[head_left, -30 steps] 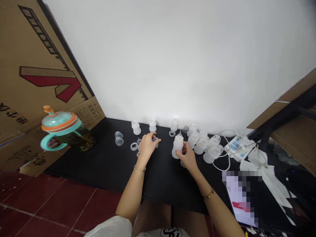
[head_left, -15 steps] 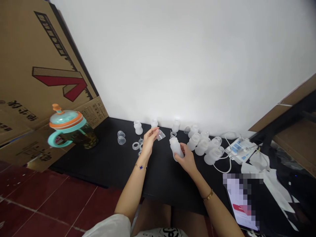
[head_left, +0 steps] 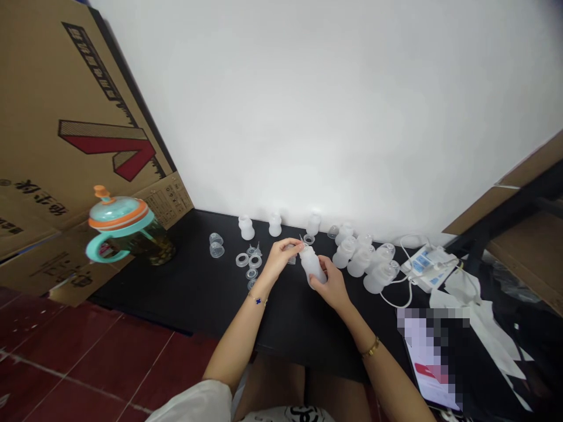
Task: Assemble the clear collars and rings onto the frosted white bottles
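My right hand (head_left: 328, 278) is wrapped round a frosted white squeeze bottle (head_left: 313, 266), which tilts a little to the left. At the bottle's top, the fingertips of my left hand (head_left: 281, 258) pinch the thin pointed nozzle (head_left: 302, 240). Just under those fingers shows a clear cap (head_left: 291, 255), partly hidden; whether it rests on the table or against the hand I cannot tell. Several clear rings and nozzle pieces (head_left: 251, 274) lie left of my left hand. Beyond the hands, white bottles (head_left: 275, 225) stand near the wall.
More bottles with clear domed tops (head_left: 363, 261) cluster to the right on the black table (head_left: 193, 293). Two clear domes (head_left: 216, 249) lie at left, near a teal-and-orange jug (head_left: 125, 228). A white power strip (head_left: 431, 266), cables and a phone (head_left: 428, 366) are at right.
My left hand has lowered the clear cap and moved right to the bottle's nozzle. The right hand still grips the bottle, nearly in place.
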### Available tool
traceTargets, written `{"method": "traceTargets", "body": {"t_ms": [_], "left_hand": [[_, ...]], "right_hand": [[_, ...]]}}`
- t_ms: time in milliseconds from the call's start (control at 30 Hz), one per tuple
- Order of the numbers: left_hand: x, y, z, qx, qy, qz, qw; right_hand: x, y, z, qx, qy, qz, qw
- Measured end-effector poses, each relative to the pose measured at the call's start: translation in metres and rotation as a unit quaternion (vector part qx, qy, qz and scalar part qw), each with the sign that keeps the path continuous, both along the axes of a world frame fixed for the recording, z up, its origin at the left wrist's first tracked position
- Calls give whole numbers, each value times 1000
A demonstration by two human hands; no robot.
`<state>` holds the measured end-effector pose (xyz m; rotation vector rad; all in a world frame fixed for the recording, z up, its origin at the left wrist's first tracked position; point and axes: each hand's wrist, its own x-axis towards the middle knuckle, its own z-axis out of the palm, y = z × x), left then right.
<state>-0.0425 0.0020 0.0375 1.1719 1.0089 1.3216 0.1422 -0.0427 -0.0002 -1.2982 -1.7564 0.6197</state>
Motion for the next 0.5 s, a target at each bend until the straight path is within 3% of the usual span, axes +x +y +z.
{"method": "traceTargets", "body": {"t_ms": [267, 500], "left_hand": [[0, 4, -9, 5, -10, -8, 1000], [4, 1, -7, 14, -13, -4, 1000]], "right_hand": [[1, -1, 5, 22, 20, -29, 999], [1, -3, 6, 16, 66, -26, 997]]}}
